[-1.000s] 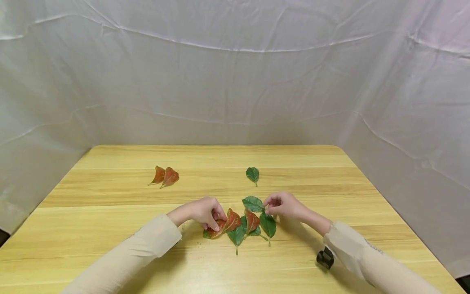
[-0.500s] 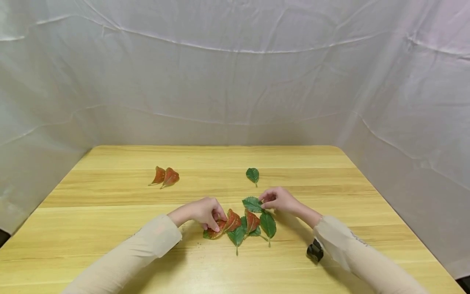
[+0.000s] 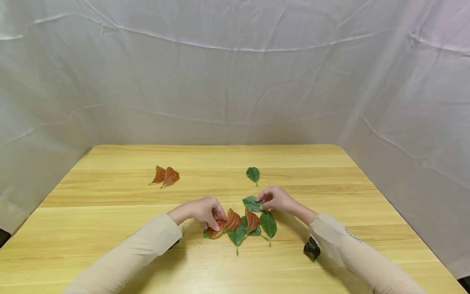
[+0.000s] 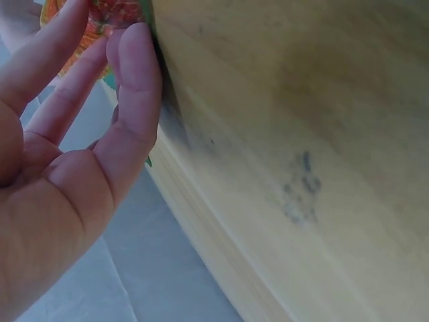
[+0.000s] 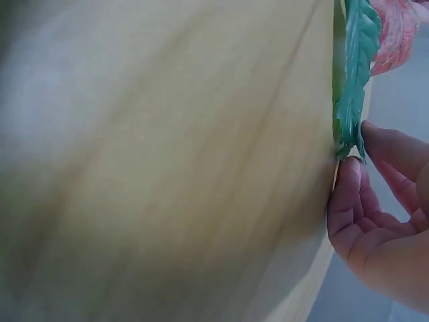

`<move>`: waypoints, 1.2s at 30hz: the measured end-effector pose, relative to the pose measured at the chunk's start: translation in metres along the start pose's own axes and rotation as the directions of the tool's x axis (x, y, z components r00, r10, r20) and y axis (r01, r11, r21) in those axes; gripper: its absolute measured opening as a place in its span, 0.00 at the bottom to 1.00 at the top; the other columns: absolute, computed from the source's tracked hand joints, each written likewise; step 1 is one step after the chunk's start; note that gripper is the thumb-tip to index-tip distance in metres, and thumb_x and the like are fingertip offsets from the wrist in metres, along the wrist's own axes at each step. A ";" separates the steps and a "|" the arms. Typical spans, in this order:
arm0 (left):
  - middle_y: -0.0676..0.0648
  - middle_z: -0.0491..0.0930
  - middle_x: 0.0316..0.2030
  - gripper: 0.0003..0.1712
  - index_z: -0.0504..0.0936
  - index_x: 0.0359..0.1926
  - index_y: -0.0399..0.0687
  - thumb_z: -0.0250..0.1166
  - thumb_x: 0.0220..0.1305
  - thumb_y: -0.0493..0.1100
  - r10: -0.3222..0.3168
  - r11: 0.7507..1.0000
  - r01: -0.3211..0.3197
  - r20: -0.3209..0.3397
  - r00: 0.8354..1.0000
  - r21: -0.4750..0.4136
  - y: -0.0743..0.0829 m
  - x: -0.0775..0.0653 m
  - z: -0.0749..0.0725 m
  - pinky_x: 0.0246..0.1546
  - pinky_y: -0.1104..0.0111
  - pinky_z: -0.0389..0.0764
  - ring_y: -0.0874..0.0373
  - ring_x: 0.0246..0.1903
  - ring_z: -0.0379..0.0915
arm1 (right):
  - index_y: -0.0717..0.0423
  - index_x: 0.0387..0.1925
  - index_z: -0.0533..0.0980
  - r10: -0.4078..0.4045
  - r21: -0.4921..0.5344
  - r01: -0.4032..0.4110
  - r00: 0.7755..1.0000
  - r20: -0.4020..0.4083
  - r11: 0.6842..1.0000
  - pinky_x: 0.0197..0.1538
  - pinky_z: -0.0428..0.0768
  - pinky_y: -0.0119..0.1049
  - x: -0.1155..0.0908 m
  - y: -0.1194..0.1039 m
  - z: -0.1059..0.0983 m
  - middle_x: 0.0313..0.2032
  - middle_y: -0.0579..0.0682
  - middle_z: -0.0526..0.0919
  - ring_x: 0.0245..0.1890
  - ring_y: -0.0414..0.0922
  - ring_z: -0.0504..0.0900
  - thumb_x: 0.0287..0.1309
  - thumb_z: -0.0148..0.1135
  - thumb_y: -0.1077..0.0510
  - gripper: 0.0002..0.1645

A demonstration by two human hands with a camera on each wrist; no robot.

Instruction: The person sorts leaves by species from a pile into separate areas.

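My left hand (image 3: 206, 211) pinches a red leaf (image 3: 216, 232) at the left end of a cluster on the table. In the left wrist view its fingers (image 4: 137, 87) are bent against the mottled red leaf (image 4: 120, 12). My right hand (image 3: 280, 199) pinches the right end of a green leaf (image 3: 251, 203) at the cluster's upper side. The right wrist view has thumb and finger at the tip of a green leaf (image 5: 355, 67). Between the hands lie another red leaf (image 3: 233, 220), a folded-looking red leaf (image 3: 252, 221) and green leaves (image 3: 268, 224), partly overlapping.
On the wooden table (image 3: 110, 204), two red leaves (image 3: 170, 177) lie together at the back left. A single green leaf (image 3: 253, 174) lies behind the cluster. A pale cloth (image 3: 227, 81) encloses the back and sides. Dark specks (image 4: 305, 188) mark the tabletop.
My right hand has shifted left and slightly away from me, from the tip of the upper green leaf further onto it. The left hand stays in place on its red leaf.
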State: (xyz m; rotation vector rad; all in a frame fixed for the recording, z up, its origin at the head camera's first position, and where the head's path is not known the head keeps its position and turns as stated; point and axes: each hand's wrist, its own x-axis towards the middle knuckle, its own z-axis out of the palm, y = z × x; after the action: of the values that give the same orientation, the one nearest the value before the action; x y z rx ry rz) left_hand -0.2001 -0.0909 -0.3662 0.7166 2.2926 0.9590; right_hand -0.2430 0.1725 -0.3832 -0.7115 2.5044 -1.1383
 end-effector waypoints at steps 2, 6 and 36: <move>0.49 0.70 0.15 0.14 0.82 0.38 0.38 0.68 0.45 0.28 0.006 1.000 -0.005 0.006 1.000 -0.013 -0.001 0.000 -0.001 0.16 0.68 0.76 0.63 0.12 0.63 | 0.67 0.33 0.79 0.014 -0.001 -0.014 1.000 -0.006 1.000 0.22 0.73 0.31 0.001 -0.001 0.000 0.22 0.47 0.76 0.21 0.39 0.71 0.44 0.64 0.70 0.10; 0.50 0.70 0.15 0.15 0.82 0.38 0.37 0.68 0.46 0.28 0.011 1.000 -0.010 0.021 1.000 -0.023 -0.002 0.001 -0.002 0.17 0.68 0.77 0.63 0.13 0.63 | 0.67 0.33 0.78 0.039 0.022 -0.039 0.999 -0.017 0.999 0.23 0.74 0.32 0.002 -0.002 0.000 0.22 0.47 0.75 0.21 0.39 0.71 0.44 0.64 0.71 0.09; 0.47 0.73 0.17 0.14 0.82 0.37 0.39 0.68 0.45 0.28 -0.030 0.999 0.031 0.020 0.999 -0.026 0.001 0.002 -0.002 0.18 0.67 0.77 0.62 0.14 0.68 | 0.75 0.41 0.73 0.245 0.262 -0.157 0.905 -0.347 0.952 0.28 0.79 0.33 0.027 0.011 -0.035 0.31 0.57 0.76 0.20 0.40 0.76 0.51 0.57 0.73 0.13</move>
State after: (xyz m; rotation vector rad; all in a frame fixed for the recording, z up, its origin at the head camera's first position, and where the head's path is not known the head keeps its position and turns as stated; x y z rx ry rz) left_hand -0.2029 -0.0900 -0.3651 0.6749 2.2632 0.9624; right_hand -0.2845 0.1855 -0.3708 -0.1727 2.6030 -1.5728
